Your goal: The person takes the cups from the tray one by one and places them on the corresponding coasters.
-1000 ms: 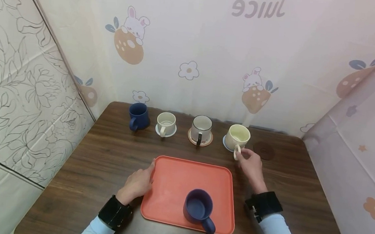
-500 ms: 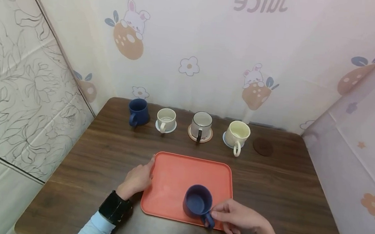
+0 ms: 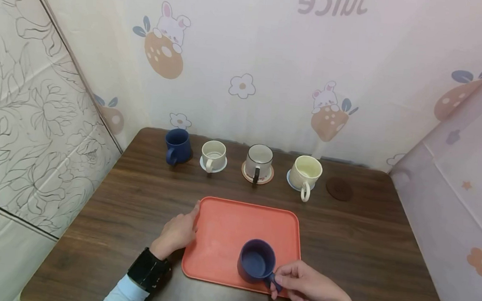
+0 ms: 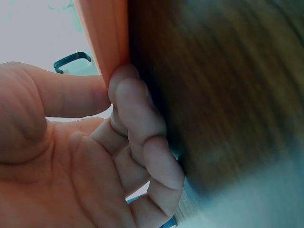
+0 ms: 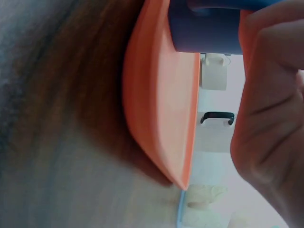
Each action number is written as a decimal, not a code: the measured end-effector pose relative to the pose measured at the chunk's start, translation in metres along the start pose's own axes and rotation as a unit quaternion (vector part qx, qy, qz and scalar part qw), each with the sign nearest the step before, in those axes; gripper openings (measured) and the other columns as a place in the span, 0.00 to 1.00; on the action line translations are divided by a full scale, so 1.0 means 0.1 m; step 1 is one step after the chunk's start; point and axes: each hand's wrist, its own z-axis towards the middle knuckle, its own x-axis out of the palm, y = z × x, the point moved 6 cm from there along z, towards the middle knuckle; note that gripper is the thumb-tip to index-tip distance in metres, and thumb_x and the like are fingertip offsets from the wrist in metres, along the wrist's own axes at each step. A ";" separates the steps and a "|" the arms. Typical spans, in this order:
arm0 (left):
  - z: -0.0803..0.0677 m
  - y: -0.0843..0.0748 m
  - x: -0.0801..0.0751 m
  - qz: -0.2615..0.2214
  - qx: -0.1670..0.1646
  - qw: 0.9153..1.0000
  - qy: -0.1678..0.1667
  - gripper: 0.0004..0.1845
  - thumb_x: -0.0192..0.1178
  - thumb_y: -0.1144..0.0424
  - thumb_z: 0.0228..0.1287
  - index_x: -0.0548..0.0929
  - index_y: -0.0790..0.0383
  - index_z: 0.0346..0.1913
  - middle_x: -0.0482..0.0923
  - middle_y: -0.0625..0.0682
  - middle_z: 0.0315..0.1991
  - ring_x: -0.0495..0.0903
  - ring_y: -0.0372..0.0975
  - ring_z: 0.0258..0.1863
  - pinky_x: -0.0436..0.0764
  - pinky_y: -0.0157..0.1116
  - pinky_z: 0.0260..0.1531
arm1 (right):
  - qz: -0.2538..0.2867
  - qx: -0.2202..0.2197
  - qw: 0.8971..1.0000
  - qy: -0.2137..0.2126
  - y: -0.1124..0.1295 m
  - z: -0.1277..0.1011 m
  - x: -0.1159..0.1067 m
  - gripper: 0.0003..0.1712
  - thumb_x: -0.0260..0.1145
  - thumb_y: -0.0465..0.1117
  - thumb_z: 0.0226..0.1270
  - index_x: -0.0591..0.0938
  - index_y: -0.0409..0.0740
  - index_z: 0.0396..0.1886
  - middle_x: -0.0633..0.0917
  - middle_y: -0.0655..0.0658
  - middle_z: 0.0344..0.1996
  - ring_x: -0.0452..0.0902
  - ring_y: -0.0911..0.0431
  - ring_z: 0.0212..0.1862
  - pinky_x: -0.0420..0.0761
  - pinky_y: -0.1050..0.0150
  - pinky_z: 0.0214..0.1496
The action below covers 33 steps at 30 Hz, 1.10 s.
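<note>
While left hand (image 3: 177,233) stays, right hand (image 3: 304,284) now pinches navy mug (image 3: 256,262)

We see a dark wood-grain table (image 3: 143,199) pushed into a corner draped with pale printed cloth. The back wall (image 3: 274,54) carries rabbits, strawberries, flowers and the mirrored word "Juice". The left wall (image 3: 26,119) shows line-drawn flowers, and the right cloth (image 3: 467,187) is pinkish with small flowers. The light is soft and even.
</note>
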 end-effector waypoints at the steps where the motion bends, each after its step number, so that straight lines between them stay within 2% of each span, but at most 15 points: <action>1: 0.00 0.00 0.00 0.000 -0.001 1.000 0.000 0.39 0.60 0.62 0.78 0.56 0.59 0.85 0.71 0.52 0.19 0.72 0.44 0.15 0.70 0.37 0.19 | -0.004 0.005 1.000 -0.003 0.01 0.00 0.00 0.20 0.49 0.35 0.88 0.80 0.18 0.49 0.89 0.43 0.40 0.63 0.69 0.15 0.59 0.70 0.13; 4: 0.00 -0.01 -0.01 0.003 -0.001 1.000 0.000 0.39 0.60 0.62 0.78 0.56 0.59 0.85 0.71 0.52 0.19 0.72 0.44 0.15 0.70 0.37 0.19 | -0.015 0.020 1.000 -0.012 0.04 0.01 0.02 0.20 0.51 0.36 0.87 0.79 0.18 0.51 0.89 0.45 0.37 0.62 0.68 0.15 0.59 0.71 0.14; 13: -0.01 -0.02 0.00 0.012 0.001 1.000 -0.012 0.39 0.60 0.64 0.77 0.56 0.61 0.84 0.71 0.51 0.19 0.72 0.43 0.14 0.69 0.37 0.18 | -0.027 0.015 0.999 -0.034 0.07 0.04 0.07 0.20 0.53 0.35 0.86 0.78 0.16 0.50 0.89 0.47 0.34 0.58 0.68 0.13 0.57 0.73 0.14; 19: -0.01 -0.02 0.00 0.011 -0.003 1.000 -0.015 0.39 0.61 0.64 0.77 0.57 0.60 0.84 0.70 0.51 0.18 0.72 0.43 0.14 0.69 0.36 0.18 | -0.045 0.004 0.997 -0.066 0.08 0.03 0.07 0.19 0.54 0.34 0.85 0.78 0.16 0.46 0.87 0.41 0.30 0.51 0.64 0.11 0.51 0.69 0.11; 23: -0.01 -0.01 0.00 0.010 -0.001 1.000 -0.013 0.39 0.61 0.64 0.77 0.57 0.61 0.84 0.70 0.51 0.18 0.71 0.43 0.14 0.68 0.36 0.18 | -0.042 0.006 0.996 -0.079 0.08 0.02 0.08 0.19 0.55 0.34 0.85 0.78 0.15 0.46 0.87 0.43 0.29 0.52 0.64 0.12 0.51 0.66 0.12; 26: -0.01 -0.01 0.01 0.012 0.004 1.000 -0.015 0.39 0.60 0.64 0.77 0.57 0.61 0.84 0.69 0.51 0.18 0.70 0.42 0.14 0.68 0.36 0.18 | -0.055 0.005 0.994 -0.092 0.09 0.01 0.08 0.19 0.55 0.35 0.85 0.79 0.15 0.44 0.87 0.48 0.29 0.55 0.65 0.13 0.52 0.66 0.13; 33: -0.02 -0.01 0.01 0.018 0.009 1.000 -0.022 0.39 0.61 0.64 0.76 0.57 0.61 0.84 0.69 0.50 0.18 0.69 0.42 0.14 0.67 0.37 0.17 | -0.095 -0.021 0.986 -0.138 0.20 -0.05 0.01 0.20 0.55 0.35 0.85 0.79 0.18 0.40 0.83 0.47 0.26 0.57 0.66 0.16 0.50 0.62 0.14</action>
